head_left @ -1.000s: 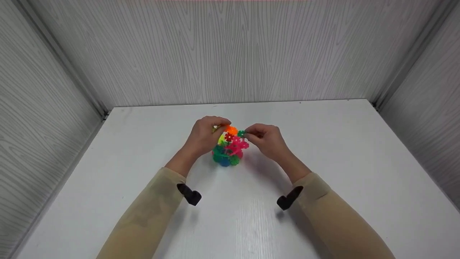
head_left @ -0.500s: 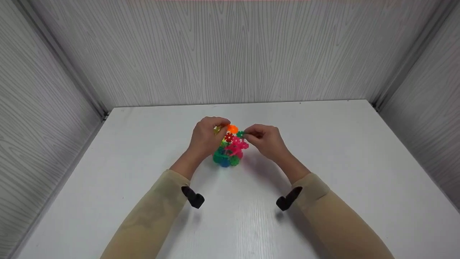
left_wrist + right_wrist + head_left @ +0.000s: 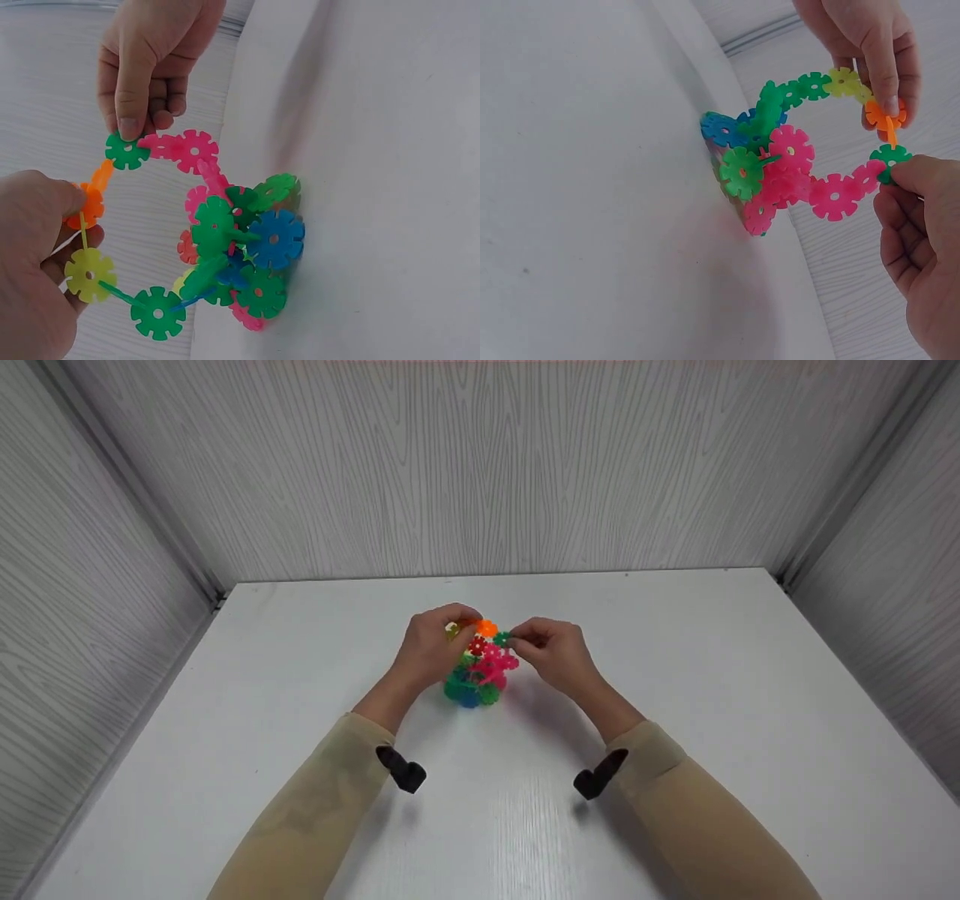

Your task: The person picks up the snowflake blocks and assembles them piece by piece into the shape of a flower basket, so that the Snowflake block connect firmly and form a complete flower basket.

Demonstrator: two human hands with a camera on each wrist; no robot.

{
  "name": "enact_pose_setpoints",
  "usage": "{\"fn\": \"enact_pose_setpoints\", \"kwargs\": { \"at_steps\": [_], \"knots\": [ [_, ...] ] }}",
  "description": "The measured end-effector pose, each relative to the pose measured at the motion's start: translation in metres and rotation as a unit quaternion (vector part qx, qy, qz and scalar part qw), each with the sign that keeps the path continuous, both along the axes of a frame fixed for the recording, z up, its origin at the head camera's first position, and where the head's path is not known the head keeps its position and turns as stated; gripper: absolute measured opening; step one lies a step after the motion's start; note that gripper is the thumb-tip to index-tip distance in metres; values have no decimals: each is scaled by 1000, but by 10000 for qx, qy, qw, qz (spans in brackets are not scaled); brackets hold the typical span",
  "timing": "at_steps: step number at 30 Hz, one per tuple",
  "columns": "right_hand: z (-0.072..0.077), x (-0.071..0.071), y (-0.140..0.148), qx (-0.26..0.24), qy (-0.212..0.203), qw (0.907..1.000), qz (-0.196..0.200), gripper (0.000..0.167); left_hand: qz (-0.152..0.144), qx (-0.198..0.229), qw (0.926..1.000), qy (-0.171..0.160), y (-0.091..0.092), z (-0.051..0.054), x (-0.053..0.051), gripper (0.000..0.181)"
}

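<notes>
A small basket-like build of notched plastic snowflake discs (image 3: 469, 697) stands on the white table. Its arch of linked discs rises between my two hands. With thumb and fingers, my left hand (image 3: 433, 645) pinches an orange snowflake disc (image 3: 886, 114) on the arch. My right hand (image 3: 556, 652) pinches the green snowflake disc (image 3: 127, 152) beside it. In the right wrist view an upright orange piece links these two discs. Pink discs (image 3: 835, 197) run down from the green one; yellow discs (image 3: 91, 275) continue on the orange side. Fingertips cover parts of both pinched discs.
The white tabletop (image 3: 675, 675) spreads around the build, with grey wood-grain panels (image 3: 480, 472) at the back and sides. A black wrist camera (image 3: 401, 769) sits on the left sleeve and another black camera (image 3: 600, 775) on the right.
My left hand and forearm have shifted slightly to the right, still at the orange disc. My right hand stays nearly in place on the green disc.
</notes>
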State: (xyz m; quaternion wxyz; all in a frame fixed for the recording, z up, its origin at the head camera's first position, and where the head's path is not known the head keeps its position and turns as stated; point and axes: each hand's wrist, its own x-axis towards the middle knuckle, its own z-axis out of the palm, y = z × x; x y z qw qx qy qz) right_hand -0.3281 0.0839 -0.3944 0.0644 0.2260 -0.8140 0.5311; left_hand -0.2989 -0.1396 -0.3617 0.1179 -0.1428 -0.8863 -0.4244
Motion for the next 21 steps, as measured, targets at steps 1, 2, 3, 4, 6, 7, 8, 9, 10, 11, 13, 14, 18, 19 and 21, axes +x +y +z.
{"fn": "enact_pose_setpoints", "kwargs": {
  "at_steps": [1, 2, 3, 4, 6, 7, 8, 9, 10, 11, 13, 14, 18, 19, 21],
  "knots": [
    [0, 0, 0, -15, -26, 10000, -4, 8, -8, 34, 10000, -47, 0, 0, 0, 19],
    [0, 0, 0, -29, -47, 10000, -10, 8, -18, 63, 9999, -81, -1, 1, 0, 19],
    [0, 0, 0, -32, -64, 10000, -21, 8, -36, 100, 9999, -112, -1, 1, 0, 19],
    [0, 1, 0, -35, -81, 10000, -30, 8, -53, 139, 9998, -138, -1, 2, 0, 19],
    [0, 1, 0, -24, -116, 9999, -60, 7, -57, 189, 9997, -164, -2, 2, -1, 19],
    [0, 1, 0, -12, -127, 9999, -65, 7, -62, 208, 9996, -169, -2, 2, -1, 19],
    [0, 1, 0, -3, -128, 9999, -75, 7, -68, 222, 9996, -181, -1, 3, -1, 20],
    [0, 1, 1, -4, -128, 9999, -75, 7, -80, 230, 9995, -191, -2, 3, -1, 20],
    [1, 1, 1, -17, -124, 9999, -65, 7, -92, 233, 9995, -200, -2, 3, -1, 20],
    [1, 1, 1, -33, -115, 9999, -58, 7, -101, 234, 9995, -210, -2, 4, -1, 20],
    [0, 0, 1, -57, -82, 9999, -40, 7, -134, 262, 9992, -272, -3, 4, -2, 21],
    [-1, 0, 1, -73, -63, 9999, -30, 7, -137, 279, 9990, -318, -3, 4, -2, 21],
    [-3, -1, 2, -106, -29, 9999, 1, 7, -76, 316, 9984, -461, -5, 4, -2, 21],
    [-3, -1, 1, -100, -23, 9999, 4, 7, -56, 317, 9983, -490, -6, 4, -2, 22],
    [-3, -1, 1, -102, -8, 9999, 11, 7, -37, 305, 9983, -505, -7, 4, -2, 22]
  ]
}}
